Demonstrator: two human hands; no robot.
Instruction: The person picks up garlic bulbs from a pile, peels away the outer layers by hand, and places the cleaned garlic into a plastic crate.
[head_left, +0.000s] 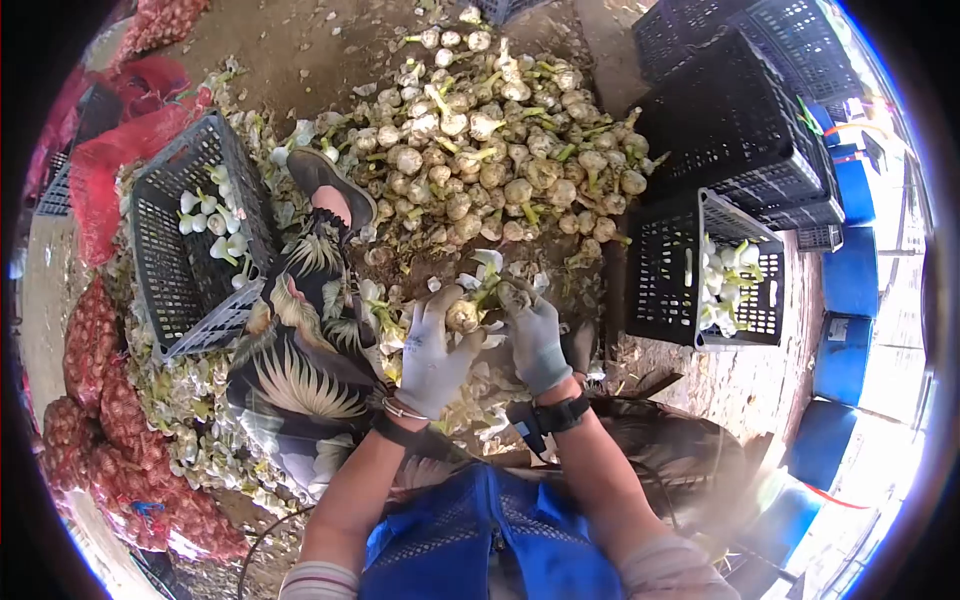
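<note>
Both my hands wear grey gloves and meet on one garlic bulb (463,316) with papery skin and a green stalk. My left hand (432,352) cups the bulb from below. My right hand (534,332) pinches at its top and skin. A big heap of unpeeled garlic bulbs (490,130) lies on the ground just beyond my hands. Loose white skins lie under my hands and over my lap.
A black crate (170,250) with a few cleaned white bulbs sits at my left, by my outstretched leg and shoe (332,180). Another black crate (665,270) with cleaned bulbs stands at my right, stacked crates (740,110) behind it. Red mesh sacks (110,420) line the left; blue bins (850,270) the right.
</note>
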